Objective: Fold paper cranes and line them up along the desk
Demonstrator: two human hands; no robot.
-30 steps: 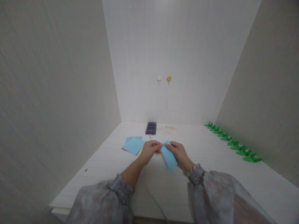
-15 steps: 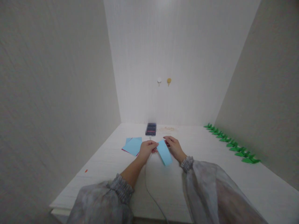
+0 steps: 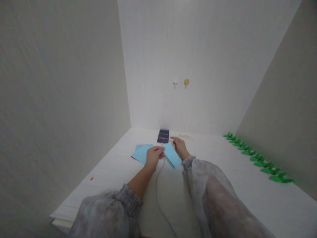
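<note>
A light-blue folded sheet of paper (image 3: pixel 172 156) is pinched at its upper left corner between the thumb and fingers of my left hand (image 3: pixel 154 156). It slants down to the right above the table. My right hand (image 3: pixel 180 146) is off the paper, just beyond its right edge. Its index finger stretches toward the phone (image 3: pixel 163 136), which leans at the back with its screen lit and partly blurred. The other fingers of that hand are loosely bent and partly hidden. More blue sheets (image 3: pixel 141 152) lie left of my left hand, with a red edge showing underneath.
A row of folded green paper pieces (image 3: pixel 259 162) runs along the table's right side. A pale cable (image 3: pixel 157 195) goes from the phone to the front edge. An orange-red scrap (image 3: pixel 91 178) lies at the left. Two hooks (image 3: pixel 186 82) are on the back wall.
My right hand has let go of or moved off the paper and reached forward and left toward the phone, index finger out. My left hand still holds the paper. The view has shifted slightly.
</note>
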